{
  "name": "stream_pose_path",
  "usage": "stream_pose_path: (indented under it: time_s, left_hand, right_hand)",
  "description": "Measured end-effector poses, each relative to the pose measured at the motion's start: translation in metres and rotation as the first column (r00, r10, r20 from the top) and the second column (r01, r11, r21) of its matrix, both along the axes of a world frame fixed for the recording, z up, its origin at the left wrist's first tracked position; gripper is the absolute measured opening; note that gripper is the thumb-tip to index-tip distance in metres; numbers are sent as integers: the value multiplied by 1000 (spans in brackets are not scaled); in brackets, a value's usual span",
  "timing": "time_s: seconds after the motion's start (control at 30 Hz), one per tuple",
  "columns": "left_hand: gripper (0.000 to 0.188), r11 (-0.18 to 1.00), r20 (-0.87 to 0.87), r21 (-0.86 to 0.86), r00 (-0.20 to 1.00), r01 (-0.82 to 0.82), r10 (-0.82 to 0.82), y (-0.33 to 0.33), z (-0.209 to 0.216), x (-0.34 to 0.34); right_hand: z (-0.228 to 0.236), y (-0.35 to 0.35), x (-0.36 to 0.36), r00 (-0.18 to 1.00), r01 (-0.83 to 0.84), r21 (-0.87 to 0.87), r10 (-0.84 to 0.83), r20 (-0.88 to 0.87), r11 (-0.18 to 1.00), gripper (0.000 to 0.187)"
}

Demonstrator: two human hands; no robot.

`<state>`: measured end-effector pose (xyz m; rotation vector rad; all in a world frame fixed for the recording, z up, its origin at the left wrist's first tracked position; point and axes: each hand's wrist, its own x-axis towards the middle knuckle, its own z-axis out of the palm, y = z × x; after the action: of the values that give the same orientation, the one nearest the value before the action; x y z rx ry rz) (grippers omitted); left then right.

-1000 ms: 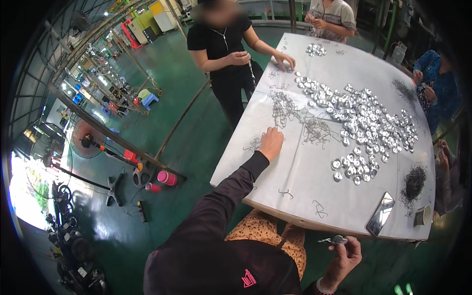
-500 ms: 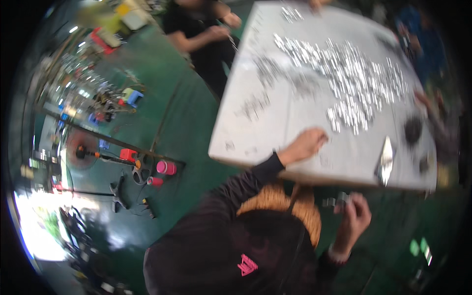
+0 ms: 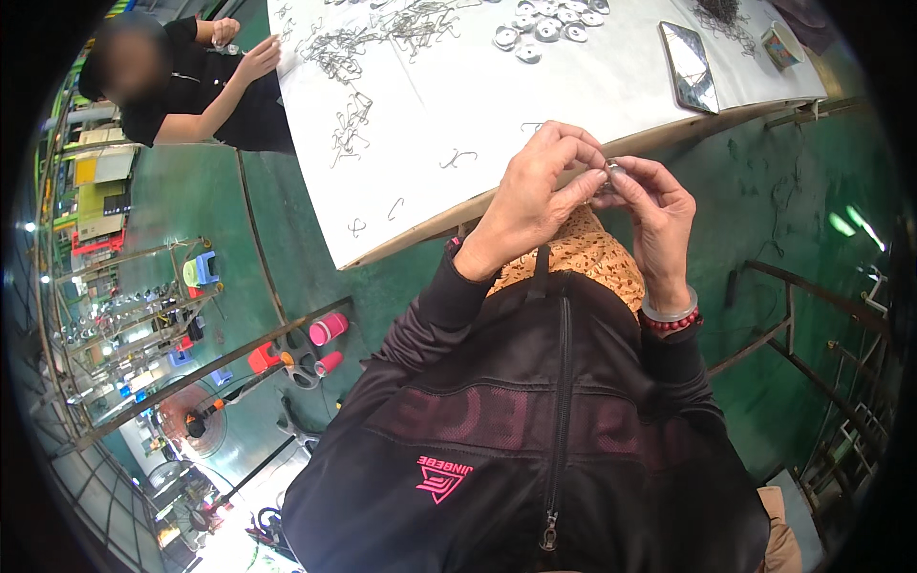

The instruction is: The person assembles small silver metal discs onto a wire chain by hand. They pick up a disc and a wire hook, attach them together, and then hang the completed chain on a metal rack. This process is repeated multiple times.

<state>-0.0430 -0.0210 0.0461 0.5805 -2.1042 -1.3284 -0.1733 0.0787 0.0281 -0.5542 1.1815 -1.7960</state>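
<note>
In front of me, just past the table's near edge, my two hands meet at a small shiny metal part (image 3: 608, 178). My right hand (image 3: 661, 218) pinches it between thumb and fingers. The thumb and fingertips of my left hand (image 3: 543, 196) are closed on it from the other side. Fingertips cover most of the part, so its full shape is hidden. Bent wire hooks (image 3: 458, 159) lie on the white tabletop (image 3: 535, 81) beyond my left hand. Several small round metal discs with centre holes (image 3: 547, 30) are grouped farther back.
A smartphone (image 3: 689, 69) lies near the table's right front edge, with a patterned cup (image 3: 781, 45) and a dark wire pile (image 3: 723, 19) beyond. Tangled hooks (image 3: 349, 48) spread across the far left. Another person (image 3: 181, 81) works there. Metal rails (image 3: 785, 320) stand at right.
My left hand has left the tabletop and joined my right hand at the metal part. My right hand has come up and inward. The view has shifted, and the discs now show higher up.
</note>
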Motion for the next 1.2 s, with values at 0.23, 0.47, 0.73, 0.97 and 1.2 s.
stream_pose_path:
  time_s: [0.23,0.47,0.73,0.97,1.2]
  left_hand:
    - [14,996,-14,-34,997,-78,78,5,-12,-5]
    - [9,995,-50,59,996,-77,80,7,-6,4]
    - [10,986,-3,118,993,-117,118,16,-10,6]
    - [11,968,-73,235,992,-84,103,24,-24,5]
    - [12,989,-139,98,983,-107,120,23,-30,-5]
  right_hand:
    - [-6,0,8,953,63,-4,-62,-296,998,13]
    - [-4,-33,-38,939,62,0,-59,-339,998,18]
    - [-100,-207,-107,27,111,-62,-66,-997,992,28]
    - [-69,-167,-115,746,13,223,139,-651,975,33]
    - [8,-27,-46,774,-172,231,277,-569,958,31]
